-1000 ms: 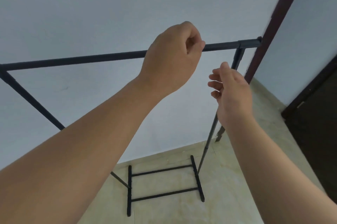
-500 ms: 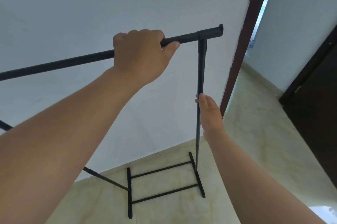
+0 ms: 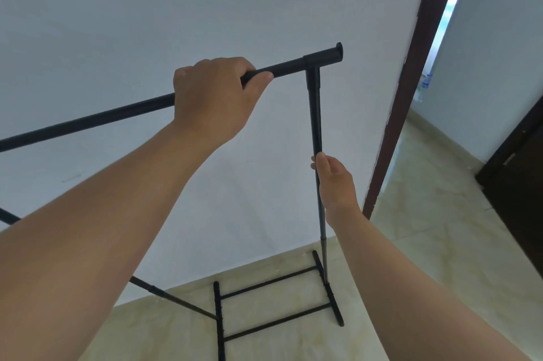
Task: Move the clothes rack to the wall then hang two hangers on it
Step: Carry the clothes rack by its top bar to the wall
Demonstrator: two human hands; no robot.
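Note:
A black metal clothes rack [image 3: 313,102] stands in front of me, close to the white wall [image 3: 205,2]. Its top bar runs from the left edge up to a T-joint at the right, and its feet rest on the tiled floor near the wall's base. My left hand [image 3: 213,97] is wrapped over the top bar just left of the joint. My right hand [image 3: 335,181] grips the right upright post about halfway down. No hangers are in view.
A dark brown door frame [image 3: 411,72] borders the wall on the right, with a bright gap beside it. A dark door [image 3: 520,196] stands at the far right. Beige floor tiles [image 3: 426,237] stretch to the right of the rack.
My right hand, loose in the air a second ago, has closed on the upright post. My left hand has regripped the top bar, and the rack's right end now sits further left in view.

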